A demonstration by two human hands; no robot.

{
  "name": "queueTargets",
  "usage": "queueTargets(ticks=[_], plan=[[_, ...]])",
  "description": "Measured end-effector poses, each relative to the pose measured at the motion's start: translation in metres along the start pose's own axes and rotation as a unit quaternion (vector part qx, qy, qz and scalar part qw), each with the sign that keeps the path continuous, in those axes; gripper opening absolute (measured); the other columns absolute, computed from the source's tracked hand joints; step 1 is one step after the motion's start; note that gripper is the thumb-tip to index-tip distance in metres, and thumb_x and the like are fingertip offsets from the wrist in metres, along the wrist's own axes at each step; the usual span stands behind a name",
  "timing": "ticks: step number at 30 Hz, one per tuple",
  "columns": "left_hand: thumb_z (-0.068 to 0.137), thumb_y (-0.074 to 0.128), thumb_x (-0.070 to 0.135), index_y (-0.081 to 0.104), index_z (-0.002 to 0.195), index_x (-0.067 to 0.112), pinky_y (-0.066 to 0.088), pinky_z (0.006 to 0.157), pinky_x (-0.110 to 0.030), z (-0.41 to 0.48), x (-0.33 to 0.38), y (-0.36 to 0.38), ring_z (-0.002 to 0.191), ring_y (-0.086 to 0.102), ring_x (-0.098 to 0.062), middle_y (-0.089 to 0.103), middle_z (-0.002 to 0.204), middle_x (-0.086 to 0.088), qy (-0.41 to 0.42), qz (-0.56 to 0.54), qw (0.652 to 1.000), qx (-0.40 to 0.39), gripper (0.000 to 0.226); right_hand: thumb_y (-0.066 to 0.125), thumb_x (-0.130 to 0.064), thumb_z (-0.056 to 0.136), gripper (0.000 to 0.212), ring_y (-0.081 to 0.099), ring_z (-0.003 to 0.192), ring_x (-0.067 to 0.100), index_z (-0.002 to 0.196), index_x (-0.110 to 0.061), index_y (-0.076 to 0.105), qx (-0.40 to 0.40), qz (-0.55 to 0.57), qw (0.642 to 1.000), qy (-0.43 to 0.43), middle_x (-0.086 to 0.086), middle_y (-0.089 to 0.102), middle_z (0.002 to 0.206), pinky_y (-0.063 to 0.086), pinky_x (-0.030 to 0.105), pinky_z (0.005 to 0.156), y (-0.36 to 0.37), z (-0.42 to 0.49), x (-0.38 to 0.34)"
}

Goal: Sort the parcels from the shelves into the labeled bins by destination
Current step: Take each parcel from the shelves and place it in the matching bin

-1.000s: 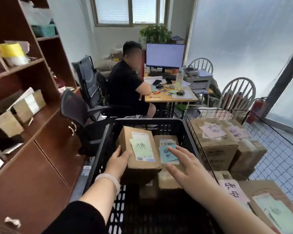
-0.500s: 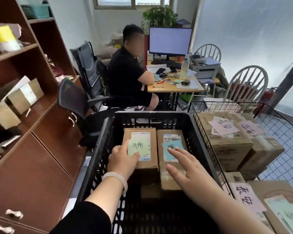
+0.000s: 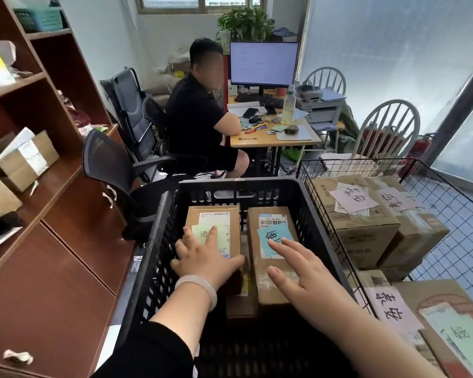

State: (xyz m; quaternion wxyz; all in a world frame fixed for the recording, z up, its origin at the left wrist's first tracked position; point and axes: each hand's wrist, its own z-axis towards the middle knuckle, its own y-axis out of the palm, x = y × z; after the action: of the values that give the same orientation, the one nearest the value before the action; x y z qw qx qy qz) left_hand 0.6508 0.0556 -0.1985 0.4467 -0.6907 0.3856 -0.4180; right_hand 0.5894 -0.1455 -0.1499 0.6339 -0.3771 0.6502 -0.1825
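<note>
A black plastic crate (image 3: 306, 211) stands in front of me with two cardboard parcels lying side by side in it. The left parcel (image 3: 210, 216) carries a green note, and my left hand (image 3: 205, 259) lies flat on top of it with fingers spread. The right parcel (image 3: 271, 271) carries a blue note. My right hand (image 3: 298, 266) reaches over it with straight fingers that touch its top. More parcels (image 3: 25, 162) lie on the brown shelves (image 3: 63, 192) at my left.
A wire basket (image 3: 448, 192) at the right holds large boxes with pink notes. Boxes with a pink and a green note lie at the lower right. A person sits at a desk (image 3: 273, 137) behind the crate. A black office chair (image 3: 109, 165) stands between shelf and crate.
The left parcel has come down from a tilt to lie flat in the crate beside the other. My left hand has moved from its edge onto its top.
</note>
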Motion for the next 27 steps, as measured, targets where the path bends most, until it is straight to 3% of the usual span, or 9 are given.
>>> queueTargets(ticks=[7, 12, 16, 21, 27], plan=[[0.073, 0.044, 0.083, 0.011, 0.153, 0.044, 0.02, 0.113, -0.057, 0.007, -0.012, -0.003, 0.147, 0.003, -0.042, -0.007, 0.163, -0.012, -0.003, 0.036, 0.999, 0.03, 0.095, 0.042, -0.06, 0.094, 0.053, 0.009, 0.145, 0.0, 0.145, -0.052, 0.029, -0.007, -0.009, 1.0, 0.001, -0.023, 0.018, 0.156, 0.017, 0.028, 0.116, 0.003, -0.001, -0.001], [0.077, 0.035, 0.083, 0.014, 0.154, 0.039, 0.003, 0.119, -0.052, 0.012, -0.013, -0.002, 0.15, -0.003, -0.036, 0.004, 0.164, -0.015, 0.027, 0.084, 0.995, 0.056, 0.091, 0.042, -0.06, 0.094, 0.053, 0.009, 0.145, 0.001, 0.145, -0.05, 0.03, -0.014, -0.015, 1.0, 0.007, -0.022, 0.02, 0.156, 0.02, 0.031, 0.117, 0.003, 0.001, 0.001], [0.078, 0.034, 0.086, 0.015, 0.154, 0.04, 0.01, 0.119, -0.051, 0.018, -0.02, -0.007, 0.149, 0.007, -0.035, 0.01, 0.163, -0.011, 0.043, 0.077, 0.995, 0.036, 0.091, 0.043, -0.059, 0.095, 0.055, 0.01, 0.145, 0.001, 0.147, -0.048, 0.029, -0.011, -0.035, 0.999, 0.001, -0.022, 0.02, 0.157, 0.019, 0.03, 0.117, 0.004, -0.001, -0.001], [0.078, 0.032, 0.087, 0.009, 0.155, 0.039, 0.009, 0.12, -0.054, 0.007, -0.021, -0.013, 0.15, 0.004, -0.032, 0.007, 0.165, -0.007, 0.068, 0.07, 0.995, 0.033, 0.093, 0.044, -0.061, 0.093, 0.06, 0.01, 0.146, 0.001, 0.149, -0.048, 0.024, 0.005, -0.098, 0.995, -0.018, -0.022, 0.016, 0.158, 0.021, 0.031, 0.118, -0.003, -0.006, -0.009], [0.081, 0.031, 0.083, 0.007, 0.154, 0.041, 0.009, 0.121, -0.054, -0.033, -0.022, -0.022, 0.151, 0.004, -0.028, 0.007, 0.165, -0.005, 0.129, 0.074, 0.988, 0.049, 0.088, 0.042, -0.065, 0.092, 0.072, -0.002, 0.149, 0.006, 0.154, -0.042, 0.012, 0.033, -0.219, 0.975, -0.03, -0.016, 0.006, 0.162, 0.001, 0.029, 0.119, -0.018, -0.026, -0.026]])
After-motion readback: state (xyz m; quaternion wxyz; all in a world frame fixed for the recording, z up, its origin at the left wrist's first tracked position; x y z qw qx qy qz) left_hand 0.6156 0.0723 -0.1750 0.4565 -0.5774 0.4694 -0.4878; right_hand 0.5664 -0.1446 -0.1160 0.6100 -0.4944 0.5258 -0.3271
